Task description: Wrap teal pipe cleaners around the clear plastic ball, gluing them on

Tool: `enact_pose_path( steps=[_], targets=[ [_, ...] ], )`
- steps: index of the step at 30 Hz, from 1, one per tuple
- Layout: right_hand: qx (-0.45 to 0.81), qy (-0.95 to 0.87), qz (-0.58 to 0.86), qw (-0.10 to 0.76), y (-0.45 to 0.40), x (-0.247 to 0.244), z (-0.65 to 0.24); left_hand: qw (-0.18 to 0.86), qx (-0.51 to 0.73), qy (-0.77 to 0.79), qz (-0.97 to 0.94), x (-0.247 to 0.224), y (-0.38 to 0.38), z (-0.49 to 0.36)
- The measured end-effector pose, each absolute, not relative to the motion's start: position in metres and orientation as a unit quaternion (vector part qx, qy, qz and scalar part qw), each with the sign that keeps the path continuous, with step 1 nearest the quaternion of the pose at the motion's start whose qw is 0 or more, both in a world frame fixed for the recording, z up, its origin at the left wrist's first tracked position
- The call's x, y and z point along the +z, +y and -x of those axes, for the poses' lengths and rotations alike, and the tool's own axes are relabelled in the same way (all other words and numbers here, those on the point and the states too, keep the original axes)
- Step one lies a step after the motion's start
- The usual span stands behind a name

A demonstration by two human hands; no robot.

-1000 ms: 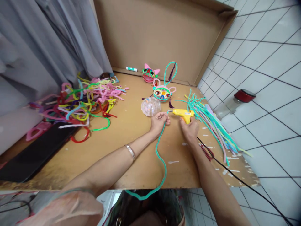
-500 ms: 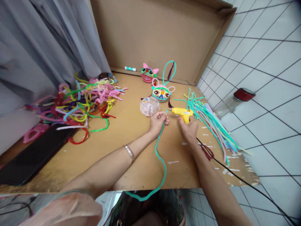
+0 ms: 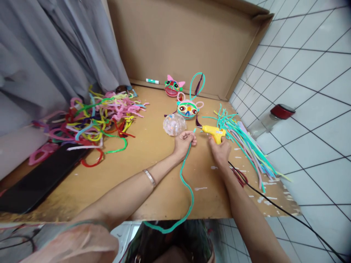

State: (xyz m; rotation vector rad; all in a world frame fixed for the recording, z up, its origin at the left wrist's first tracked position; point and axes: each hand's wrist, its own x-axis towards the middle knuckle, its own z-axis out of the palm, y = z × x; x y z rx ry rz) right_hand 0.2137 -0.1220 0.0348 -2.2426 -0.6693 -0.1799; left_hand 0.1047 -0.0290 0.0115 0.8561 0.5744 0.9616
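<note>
My left hand (image 3: 184,143) pinches a long teal pipe cleaner (image 3: 192,193) near its upper end, and a short tip sticks up past the fingers. The rest winds down over the table and hangs off its front edge. Wrapped around the handle of a yellow hot glue gun (image 3: 212,132) is my right hand (image 3: 220,149). The gun's nozzle points left, a small gap from the pipe cleaner's tip. Just behind my left hand sits a clear plastic ball (image 3: 174,124) with coloured bits showing in it. A decorated face ornament (image 3: 188,109) with pink ears and a teal loop stands farther back.
Tangled pipe cleaners (image 3: 109,113) and a black flat object (image 3: 38,179) lie on the left. Straight pipe cleaners (image 3: 246,146) are bundled right, near a red-lidded jar (image 3: 268,122). Behind are a red-mouthed ornament (image 3: 172,87) and a glue stick (image 3: 152,81). A black cord (image 3: 279,202) trails right.
The glue gun's nozzle has drawn slightly right, away from the pipe cleaner's tip. My left hand keeps its pinch almost in place.
</note>
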Motion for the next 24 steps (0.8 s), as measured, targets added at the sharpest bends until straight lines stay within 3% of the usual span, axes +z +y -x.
enact_pose_path(
  steps=[6, 16, 24],
  targets=[
    [-0.074, -0.275, 0.892, 0.350, -0.120, 0.031, -0.211, 0.764, 0.440, 0.263, -0.391, 0.011, -0.027, -0.105],
    [-0.066, -0.266, 0.881, 0.386, -0.122, 0.032, -0.215, 0.763, 0.443, 0.265, -0.389, 0.014, -0.029, -0.106],
    [-0.066, -0.263, 0.898, 0.347, -0.122, 0.031, -0.215, 0.759, 0.444, 0.257, -0.400, 0.012, -0.029, -0.106]
  ],
)
